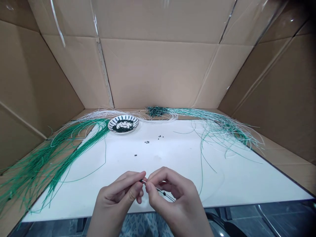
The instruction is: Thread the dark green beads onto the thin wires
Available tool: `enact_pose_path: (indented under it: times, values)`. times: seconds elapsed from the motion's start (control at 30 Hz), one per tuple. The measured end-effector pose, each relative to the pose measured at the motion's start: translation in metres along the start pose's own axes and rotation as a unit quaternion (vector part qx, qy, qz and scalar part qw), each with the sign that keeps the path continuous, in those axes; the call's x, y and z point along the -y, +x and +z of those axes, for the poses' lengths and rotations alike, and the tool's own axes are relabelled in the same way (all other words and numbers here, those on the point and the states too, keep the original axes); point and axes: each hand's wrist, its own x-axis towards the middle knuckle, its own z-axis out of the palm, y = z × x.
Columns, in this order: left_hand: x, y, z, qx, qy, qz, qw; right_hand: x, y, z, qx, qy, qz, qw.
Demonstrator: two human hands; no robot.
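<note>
My left hand [116, 196] and my right hand [170, 197] meet low in the view, their fingertips pinching a thin dark cord [158, 189]. A small black bead [164, 193] sits on the cord, which runs out to the right through my right hand's fingers. The cord's end near my left fingertips is partly hidden. Farther up the white board [222, 184], a few loose black beads [147, 142] lie apart from my hands. A white ceramic dish with a dark pattern [123, 119] holds a heap of dark beads.
Bundles of green wire [32, 168] spread over the left side, white wires [98, 114] curve along the back, and pale green strands [222, 130] lie at the right. Cardboard walls [158, 72] surround the board. Below its front edge are a patterned lap and a dark floor.
</note>
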Motion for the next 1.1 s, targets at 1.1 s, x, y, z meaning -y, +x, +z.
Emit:
enact_pose_path:
  times: [1.1]
  values:
    - [-0.009, -0.003, 0.0, 0.037, 0.073, 0.042, 0.996, 0.004, -0.002, -0.007, 0.014, -0.009, 0.043, 0.999]
